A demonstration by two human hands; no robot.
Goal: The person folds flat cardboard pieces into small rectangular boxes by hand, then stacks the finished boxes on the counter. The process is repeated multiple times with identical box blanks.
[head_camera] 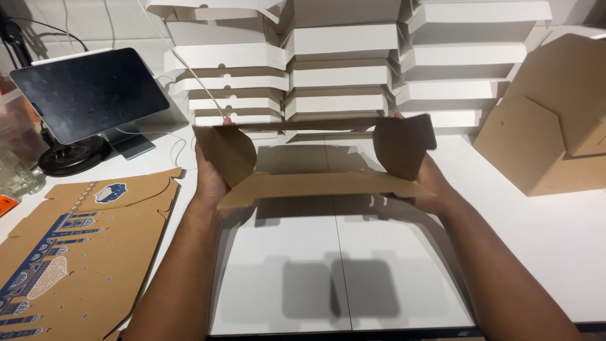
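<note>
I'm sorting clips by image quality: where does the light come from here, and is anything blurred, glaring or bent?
Head view: light falls from above, so the brown cardboard box held between the left hand and right hand casts a soft shadow onto the white table; focus is sharp throughout; the tablet screen shows only faint reflection; the wide lens bows the stacked white boxes at the edges.

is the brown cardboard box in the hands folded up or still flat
Partly folded: the cardboard box has both end flaps standing up, held by the left hand and right hand; top open.
</note>
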